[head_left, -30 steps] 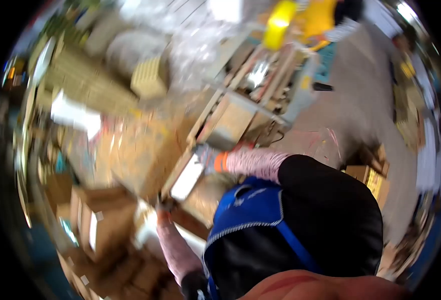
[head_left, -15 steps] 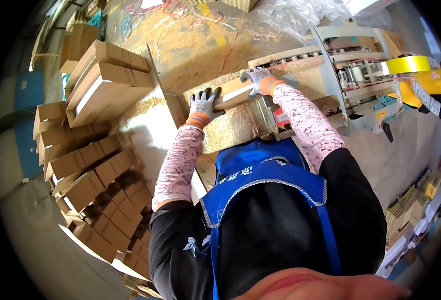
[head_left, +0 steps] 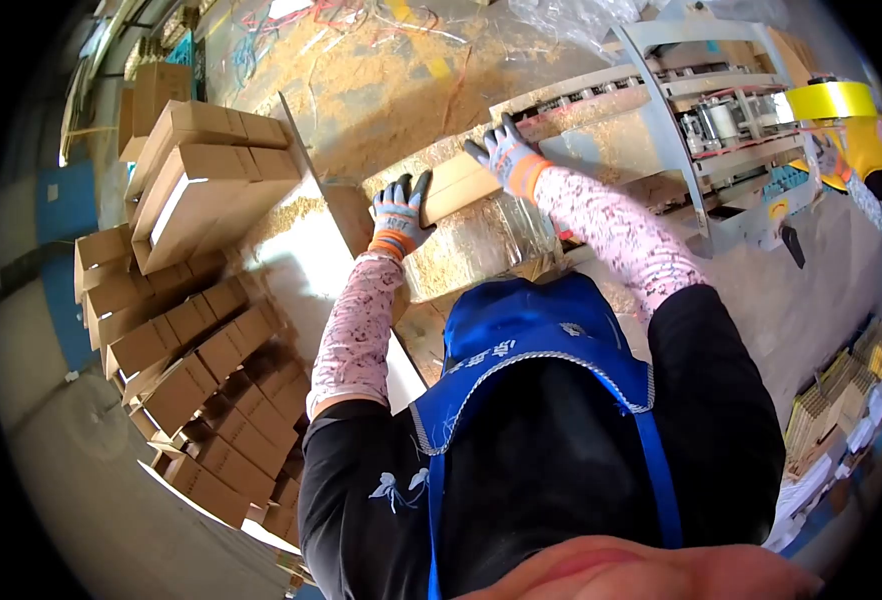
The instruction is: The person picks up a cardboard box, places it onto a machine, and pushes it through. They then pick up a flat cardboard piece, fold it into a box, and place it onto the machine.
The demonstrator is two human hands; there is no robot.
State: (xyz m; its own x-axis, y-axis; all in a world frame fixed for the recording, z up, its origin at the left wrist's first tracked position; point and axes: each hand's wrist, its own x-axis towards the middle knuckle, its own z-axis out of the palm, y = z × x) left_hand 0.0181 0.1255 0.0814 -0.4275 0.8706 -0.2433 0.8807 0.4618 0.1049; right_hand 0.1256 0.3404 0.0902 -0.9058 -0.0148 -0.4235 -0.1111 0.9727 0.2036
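One carton, long axis slanting away rightward

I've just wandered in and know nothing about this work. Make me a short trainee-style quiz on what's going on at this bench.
1. Choose one. What lies between the left hand and the right hand?
a) a metal saw
b) a narrow cardboard box
c) a glass bottle

2. True or false: the camera wearer's apron is red.

3. Fill in the missing word, left or right: the big yellow roll is on the wearer's ____ side.

Key: 1. b; 2. false (it is blue); 3. right.
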